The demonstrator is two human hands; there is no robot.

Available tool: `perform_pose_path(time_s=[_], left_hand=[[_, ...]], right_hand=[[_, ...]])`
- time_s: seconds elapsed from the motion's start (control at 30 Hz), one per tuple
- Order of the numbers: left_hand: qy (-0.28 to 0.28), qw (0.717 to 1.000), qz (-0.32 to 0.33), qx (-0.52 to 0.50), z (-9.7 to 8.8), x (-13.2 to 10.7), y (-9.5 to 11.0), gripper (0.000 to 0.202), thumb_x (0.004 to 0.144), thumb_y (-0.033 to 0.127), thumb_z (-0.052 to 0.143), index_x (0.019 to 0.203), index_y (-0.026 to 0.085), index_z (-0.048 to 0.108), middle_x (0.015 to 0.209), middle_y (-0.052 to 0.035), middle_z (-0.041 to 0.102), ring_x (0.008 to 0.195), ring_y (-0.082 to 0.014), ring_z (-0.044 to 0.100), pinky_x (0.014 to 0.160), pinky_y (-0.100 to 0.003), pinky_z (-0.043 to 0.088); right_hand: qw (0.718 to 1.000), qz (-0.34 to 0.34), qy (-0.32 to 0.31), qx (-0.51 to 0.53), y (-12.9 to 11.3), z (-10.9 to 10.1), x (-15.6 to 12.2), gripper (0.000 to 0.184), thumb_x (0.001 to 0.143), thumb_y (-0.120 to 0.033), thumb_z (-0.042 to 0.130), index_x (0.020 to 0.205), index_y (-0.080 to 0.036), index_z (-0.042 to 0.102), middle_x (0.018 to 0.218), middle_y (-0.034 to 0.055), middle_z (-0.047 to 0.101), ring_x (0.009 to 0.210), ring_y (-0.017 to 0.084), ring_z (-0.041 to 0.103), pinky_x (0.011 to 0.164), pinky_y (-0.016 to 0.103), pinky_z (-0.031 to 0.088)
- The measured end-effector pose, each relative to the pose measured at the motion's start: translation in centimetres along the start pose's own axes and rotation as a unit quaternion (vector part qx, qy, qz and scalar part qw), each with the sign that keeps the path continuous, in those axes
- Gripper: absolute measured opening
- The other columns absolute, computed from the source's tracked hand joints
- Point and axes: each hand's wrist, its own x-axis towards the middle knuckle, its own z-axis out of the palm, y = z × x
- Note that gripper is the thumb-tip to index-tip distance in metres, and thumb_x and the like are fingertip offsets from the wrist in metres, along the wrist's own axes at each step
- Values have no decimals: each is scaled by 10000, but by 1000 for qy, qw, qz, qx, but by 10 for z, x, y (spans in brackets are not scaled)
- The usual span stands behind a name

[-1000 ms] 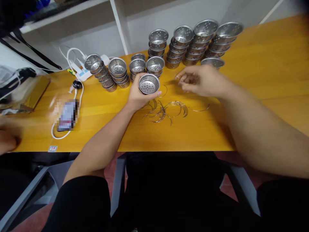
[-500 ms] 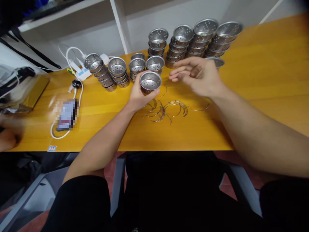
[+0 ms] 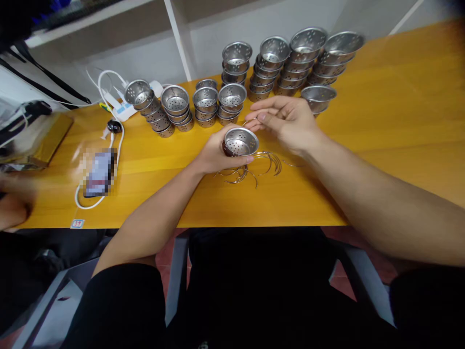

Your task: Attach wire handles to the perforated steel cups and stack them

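Wrapped around the side of a perforated metal cup (image 3: 241, 142), my left hand (image 3: 215, 151) keeps it raised over the table, its rim tilted toward me. My right hand (image 3: 286, 121) is just beyond the cup to the right, thumb and forefinger pinched on a thin curved wire (image 3: 250, 119). Beneath and beside the cup lie several loose curved wires (image 3: 271, 162), partly hidden by my left hand. Behind my right hand stands a short pile of perforated cups (image 3: 318, 96).
Stacks of perforated cups (image 3: 272, 51) line the back of the yellow table (image 3: 152, 203), and smaller stacks (image 3: 175, 101) stand further left. A phone (image 3: 100, 173) with a white cable and a power strip (image 3: 125, 110) lie at left. Another person's arm (image 3: 12, 211) shows at the left edge.
My left hand has brought the cup to the right and nearer to me. My right hand has moved slightly left and down, and a wire now shows in its pinch.
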Motion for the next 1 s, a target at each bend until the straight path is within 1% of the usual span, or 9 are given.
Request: perform_pose_path(time_s=[0.13, 0.23, 0.3, 0.43, 0.53, 0.63, 0.73, 0.83, 1.0], left_hand=[[15, 999, 35, 16, -1, 1, -6, 988, 880, 902, 1087, 1505, 200, 781, 1404, -136, 876, 1273, -301, 886, 1135, -486, 764], [12, 996, 74, 46, -4, 2, -5, 866, 936, 845, 1061, 1467, 215, 791, 1397, -140, 873, 1279, -305, 884, 1154, -495, 751], [10, 992, 106, 71, -7, 2, -2, 800, 956, 782, 1064, 1461, 222, 795, 1374, -129, 874, 1261, -299, 882, 1148, -486, 741], [10, 985, 141, 99, -7, 2, -2, 769, 976, 703, 1070, 1504, 230, 772, 1391, -119, 866, 1294, -299, 874, 1185, -480, 731], [23, 990, 103, 98, -6, 1, -12, 841, 999, 727, 1060, 1583, 237, 702, 1451, -126, 852, 1330, -306, 871, 1222, -495, 731], [54, 993, 61, 80, -5, 2, -32, 959, 1008, 760, 1061, 1674, 266, 580, 1499, -123, 819, 1330, -303, 875, 1221, -516, 745], [81, 993, 48, 66, -4, 4, -49, 1037, 991, 785, 1076, 1707, 312, 493, 1512, -114, 784, 1328, -305, 870, 1205, -551, 760], [86, 994, 48, 54, -3, 5, -56, 1070, 973, 811, 1081, 1708, 340, 463, 1516, -108, 760, 1330, -307, 862, 1187, -561, 771], [72, 994, 56, 55, 2, 6, -54, 1163, 923, 857, 1102, 1721, 351, 425, 1549, -105, 721, 1362, -310, 858, 1170, -539, 774]], right_hand=[[999, -28, -6, 14, 9, -3, 2, 667, 1001, -814, 1144, 1331, -280, 921, 1299, 130, 956, 1104, 341, 937, 1156, 622, 838], [994, -50, -20, -93, 8, -8, -2, 445, 1116, -705, 1062, 1229, -286, 964, 1173, 123, 946, 1020, 358, 908, 1060, 655, 833], [980, -76, -38, -181, 4, -12, -5, 394, 1148, -679, 1021, 1164, -288, 984, 1084, 115, 925, 965, 355, 879, 1019, 635, 806], [951, -123, -46, -279, -1, -20, -5, 410, 1159, -697, 987, 1130, -289, 975, 1019, 103, 884, 906, 315, 797, 939, 536, 717], [950, -119, -30, -287, 2, -28, 0, 489, 1190, -749, 931, 1138, -263, 934, 939, 94, 832, 794, 257, 688, 804, 466, 615], [963, -118, -5, -244, 5, -32, 6, 645, 1160, -897, 913, 1175, -252, 902, 870, 65, 733, 720, 209, 548, 702, 430, 503], [978, -111, 5, -178, 2, -24, 5, 710, 1128, -969, 917, 1232, -268, 892, 844, 41, 646, 718, 206, 480, 690, 442, 476], [985, -95, 5, -145, -5, -6, -1, 590, 1135, -876, 971, 1240, -304, 875, 846, 42, 633, 749, 235, 518, 739, 473, 540], [968, -108, 39, -224, -12, 15, -9, 448, 1171, -750, 948, 1206, -308, 882, 891, 48, 722, 759, 248, 590, 775, 472, 558]])
